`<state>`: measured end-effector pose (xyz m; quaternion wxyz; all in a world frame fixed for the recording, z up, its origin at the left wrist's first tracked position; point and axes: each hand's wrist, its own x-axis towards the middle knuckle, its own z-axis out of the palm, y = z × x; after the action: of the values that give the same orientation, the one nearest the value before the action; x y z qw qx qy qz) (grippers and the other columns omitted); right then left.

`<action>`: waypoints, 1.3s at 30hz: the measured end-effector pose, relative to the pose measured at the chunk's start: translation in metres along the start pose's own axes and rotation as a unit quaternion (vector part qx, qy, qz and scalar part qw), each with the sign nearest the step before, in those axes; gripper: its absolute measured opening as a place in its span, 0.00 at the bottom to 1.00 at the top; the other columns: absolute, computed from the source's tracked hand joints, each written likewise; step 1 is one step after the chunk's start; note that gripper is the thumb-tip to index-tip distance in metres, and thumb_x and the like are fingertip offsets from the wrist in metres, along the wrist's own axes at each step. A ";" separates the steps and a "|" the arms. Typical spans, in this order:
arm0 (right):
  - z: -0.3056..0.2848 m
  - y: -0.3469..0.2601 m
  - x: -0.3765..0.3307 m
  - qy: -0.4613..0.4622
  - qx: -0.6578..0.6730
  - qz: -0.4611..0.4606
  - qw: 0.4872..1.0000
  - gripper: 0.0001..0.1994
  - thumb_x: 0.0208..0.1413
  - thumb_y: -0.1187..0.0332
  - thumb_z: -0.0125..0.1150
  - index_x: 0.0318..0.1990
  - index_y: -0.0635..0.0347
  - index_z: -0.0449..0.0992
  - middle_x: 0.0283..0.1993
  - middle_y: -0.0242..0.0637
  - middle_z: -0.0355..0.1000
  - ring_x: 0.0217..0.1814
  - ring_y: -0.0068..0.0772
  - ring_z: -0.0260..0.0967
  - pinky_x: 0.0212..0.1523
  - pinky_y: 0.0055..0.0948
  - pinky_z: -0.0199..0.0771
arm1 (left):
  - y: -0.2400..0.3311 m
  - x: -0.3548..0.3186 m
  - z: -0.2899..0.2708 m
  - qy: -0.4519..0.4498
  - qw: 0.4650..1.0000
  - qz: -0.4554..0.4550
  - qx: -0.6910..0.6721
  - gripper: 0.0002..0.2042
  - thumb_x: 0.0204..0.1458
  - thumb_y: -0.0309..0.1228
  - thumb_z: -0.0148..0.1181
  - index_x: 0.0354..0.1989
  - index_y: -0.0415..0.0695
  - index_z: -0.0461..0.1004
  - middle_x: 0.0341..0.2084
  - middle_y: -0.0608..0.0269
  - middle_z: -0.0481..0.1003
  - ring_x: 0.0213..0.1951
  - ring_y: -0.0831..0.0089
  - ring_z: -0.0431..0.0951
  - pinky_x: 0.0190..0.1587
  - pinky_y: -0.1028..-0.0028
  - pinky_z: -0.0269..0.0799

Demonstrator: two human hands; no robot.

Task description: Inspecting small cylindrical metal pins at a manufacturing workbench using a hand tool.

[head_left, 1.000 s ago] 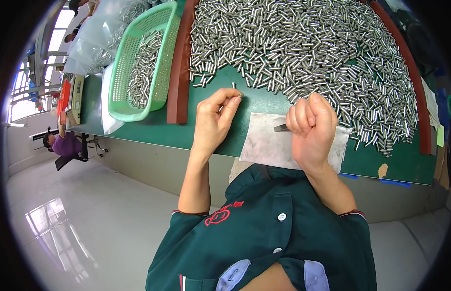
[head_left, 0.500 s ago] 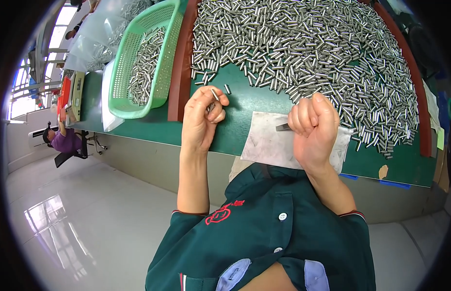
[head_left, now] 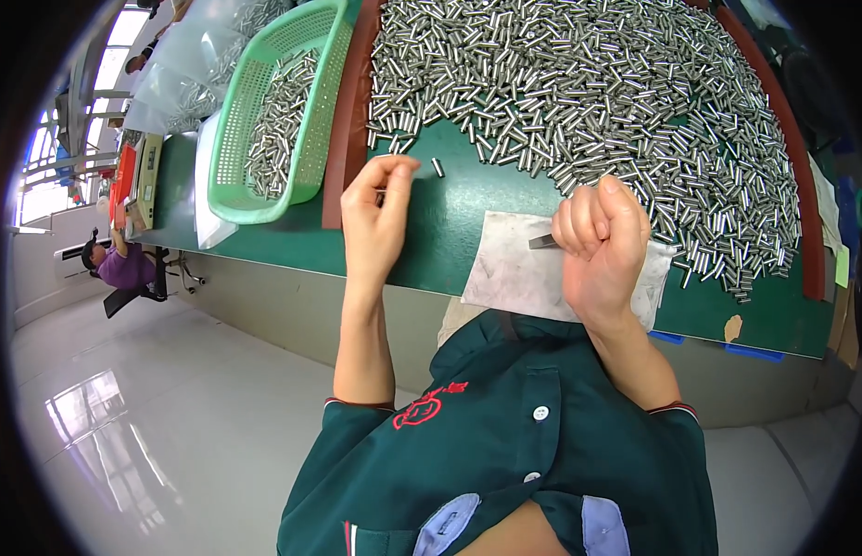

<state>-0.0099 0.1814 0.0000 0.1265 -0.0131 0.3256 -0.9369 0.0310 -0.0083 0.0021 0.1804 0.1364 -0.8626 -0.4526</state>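
Note:
My left hand [head_left: 377, 218] is over the green bench beside the red-brown rail, its fingers curled and the thumb against the forefinger. A small dark gleam shows inside the curl; the metal pins seen there earlier are mostly hidden now. Just right of its fingertips lies one loose metal pin [head_left: 437, 168]. My right hand [head_left: 602, 236] is a fist, thumb up, above a smudged white cloth [head_left: 505, 264]. From its left side sticks the end of a flat grey metal tool [head_left: 542, 242]; the rest is covered by the fingers. Beyond both hands spreads a large heap of short shiny pins [head_left: 579, 83].
Red-brown rails [head_left: 349, 120] border the heap left and right. A green plastic basket [head_left: 229, 176] with more pins stands left, near clear bags [head_left: 171, 93] of pins. Farther left, a person in purple [head_left: 125, 267] sits by a red tray [head_left: 125, 176]. A tan scrap [head_left: 733, 327] lies front right.
My left hand has shifted slightly left and turned, so the pin that showed between its thumb and forefinger is out of sight. My right hand has hardly moved.

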 end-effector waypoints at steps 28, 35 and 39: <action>0.001 -0.001 -0.001 -0.004 -0.001 0.000 1.000 0.16 0.54 0.70 0.41 0.14 0.56 0.53 0.10 0.25 0.46 0.11 0.14 0.36 0.13 0.19 0.38 | -0.005 -0.008 0.010 -0.210 0.847 -0.163 -0.461 0.05 0.54 0.29 0.44 0.34 0.42 0.63 0.20 0.66 0.63 0.18 0.84 0.52 0.20 0.85 0.48; -0.001 0.000 0.000 -0.008 -0.007 -0.002 1.000 0.16 0.54 0.70 0.41 0.14 0.56 0.53 0.10 0.25 0.46 0.11 0.14 0.37 0.12 0.19 0.38 | -0.005 -0.008 0.010 -0.219 0.837 -0.163 -0.475 0.07 0.55 0.32 0.43 0.34 0.42 0.64 0.19 0.65 0.63 0.18 0.84 0.52 0.20 0.84 0.48; -0.001 0.000 0.000 -0.006 -0.011 -0.002 1.000 0.16 0.54 0.70 0.41 0.14 0.56 0.53 0.10 0.25 0.46 0.11 0.14 0.37 0.12 0.19 0.37 | -0.001 -0.005 0.012 -0.178 0.792 -0.204 -0.547 0.11 0.55 0.37 0.42 0.31 0.41 0.65 0.18 0.64 0.63 0.17 0.83 0.53 0.19 0.84 0.48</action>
<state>-0.0097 0.1825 -0.0006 0.1262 -0.0213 0.3354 -0.9333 0.0304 0.0021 -0.0056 -0.0281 0.1044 -0.4396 -0.8917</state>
